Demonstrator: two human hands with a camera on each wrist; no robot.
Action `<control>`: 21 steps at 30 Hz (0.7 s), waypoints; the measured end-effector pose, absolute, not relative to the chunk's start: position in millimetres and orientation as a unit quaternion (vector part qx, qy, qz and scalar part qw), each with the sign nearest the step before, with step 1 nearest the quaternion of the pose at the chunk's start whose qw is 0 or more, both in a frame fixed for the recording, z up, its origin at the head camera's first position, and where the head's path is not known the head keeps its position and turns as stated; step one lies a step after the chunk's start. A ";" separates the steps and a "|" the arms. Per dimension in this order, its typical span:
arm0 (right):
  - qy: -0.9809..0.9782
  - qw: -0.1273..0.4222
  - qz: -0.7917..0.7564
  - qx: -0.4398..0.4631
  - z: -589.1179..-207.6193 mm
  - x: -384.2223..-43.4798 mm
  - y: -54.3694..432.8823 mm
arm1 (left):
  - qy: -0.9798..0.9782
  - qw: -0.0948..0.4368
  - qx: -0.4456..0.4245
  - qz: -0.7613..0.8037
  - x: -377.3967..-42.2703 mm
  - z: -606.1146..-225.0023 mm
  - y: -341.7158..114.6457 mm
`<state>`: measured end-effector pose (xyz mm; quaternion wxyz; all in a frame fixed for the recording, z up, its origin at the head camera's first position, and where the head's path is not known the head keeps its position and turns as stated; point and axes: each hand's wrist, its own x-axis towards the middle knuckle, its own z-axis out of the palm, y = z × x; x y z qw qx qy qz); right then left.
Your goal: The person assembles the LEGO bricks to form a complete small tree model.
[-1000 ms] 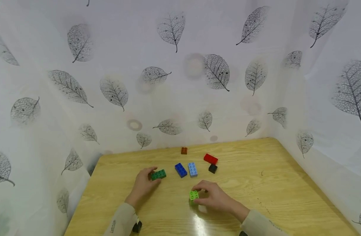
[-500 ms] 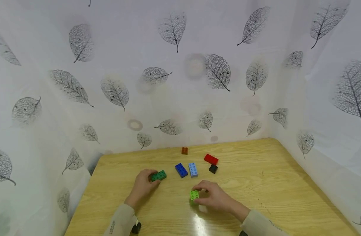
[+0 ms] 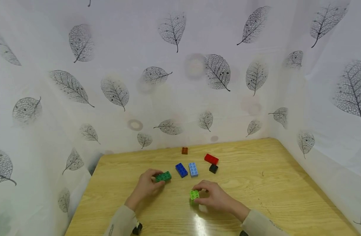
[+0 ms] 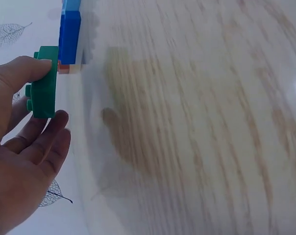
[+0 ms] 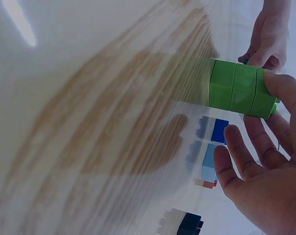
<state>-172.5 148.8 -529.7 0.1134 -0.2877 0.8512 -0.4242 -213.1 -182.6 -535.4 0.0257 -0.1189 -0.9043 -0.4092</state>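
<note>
My left hand (image 3: 146,187) pinches a dark green toy building brick (image 3: 164,176), studs up, between thumb and fingers. In the left wrist view the thumb lies on one side of this green brick (image 4: 46,93) and its underside seems off the table. Nearer the front, my right hand (image 3: 214,197) grips a lime green stack of bricks (image 3: 194,195) that stands upright. Seams in the right wrist view divide the lime stack (image 5: 240,88) into three layers, with the thumb at its studded top. Its ring and little fingers stay off the bricks.
A dark blue brick (image 3: 181,170) and a light blue brick (image 3: 193,169) lie side by side between the hands, farther back. Behind them are a brown brick (image 3: 184,150), a red brick (image 3: 211,159) and a small black brick (image 3: 213,168). Leaf-print curtains (image 3: 174,98) enclose the wooden table (image 3: 257,177).
My left hand has moved a little to the right with the dark green brick, which now shows farther from the palm. My right hand and the lime stack have stayed in place.
</note>
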 end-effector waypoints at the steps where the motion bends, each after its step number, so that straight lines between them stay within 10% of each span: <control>1: 0.851 0.113 -0.424 -0.289 -529.8 -172.6 148.7 | -0.902 0.022 -0.123 -0.412 -212.1 -533.9 -181.6; 21: 0.852 0.117 -0.422 -0.286 -528.4 -173.3 148.7 | -0.882 -0.011 -0.199 -0.427 -192.4 -512.6 -163.1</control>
